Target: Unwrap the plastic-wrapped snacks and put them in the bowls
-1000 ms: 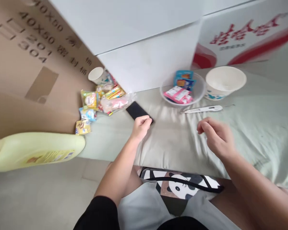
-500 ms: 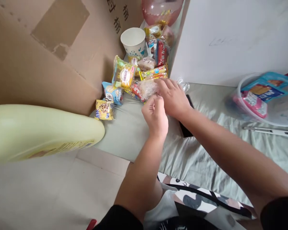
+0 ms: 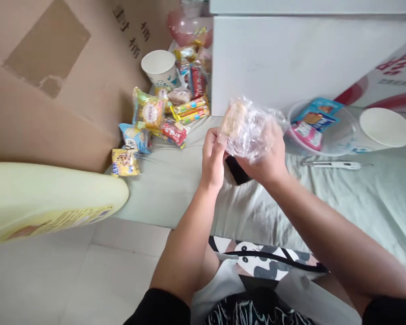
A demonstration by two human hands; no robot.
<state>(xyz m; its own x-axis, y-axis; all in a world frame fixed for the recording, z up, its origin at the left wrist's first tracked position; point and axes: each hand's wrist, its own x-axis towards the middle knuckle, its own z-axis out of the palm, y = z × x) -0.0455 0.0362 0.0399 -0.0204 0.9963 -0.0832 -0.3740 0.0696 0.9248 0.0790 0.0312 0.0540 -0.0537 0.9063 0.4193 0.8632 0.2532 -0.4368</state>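
Wrinkled pale green cloth (image 3: 169,194) spreads wide, a cardboard box (image 3: 88,122) standing at its left and a clear bowl (image 3: 343,131) of snack packets (image 3: 316,119) toward the right. Between them, the left hand (image 3: 214,158) pinches one edge of a plastic-wrapped packet (image 3: 245,128); the right hand (image 3: 272,160) clasps its other side. A black phone (image 3: 237,172) lies partly hidden below.

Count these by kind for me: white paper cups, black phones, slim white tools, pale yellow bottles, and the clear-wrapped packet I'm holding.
White paper cups: 2
Black phone: 1
Slim white tool: 1
Pale yellow bottle: 1
Held clear-wrapped packet: 1
Total: 6
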